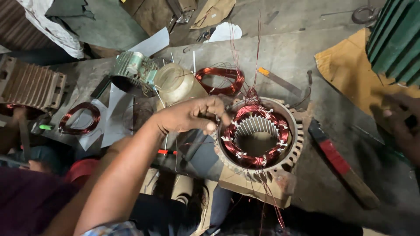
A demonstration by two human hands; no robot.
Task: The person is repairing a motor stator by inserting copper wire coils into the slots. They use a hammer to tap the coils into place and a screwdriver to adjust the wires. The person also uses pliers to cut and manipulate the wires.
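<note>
Grey ribbed metal motor stator with red copper windings [258, 133] sits on the grey worktop [332, 78]. Left hand [192, 116] is at the stator's left rim, fingers curled shut on a dark tool handle [202, 114] beside the coil. Right hand [400, 124] is well right of the stator, blurred; can't tell its grip. Risk: tool slips, nicks wire enamel or the white ties. Loose copper leads [245, 52] above the stator could snag.

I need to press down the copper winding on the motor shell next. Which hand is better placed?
Probably the left hand: it rests at the rim of the motor shell, beside the copper winding. The right hand is blurred, off at the frame's edge.
</note>
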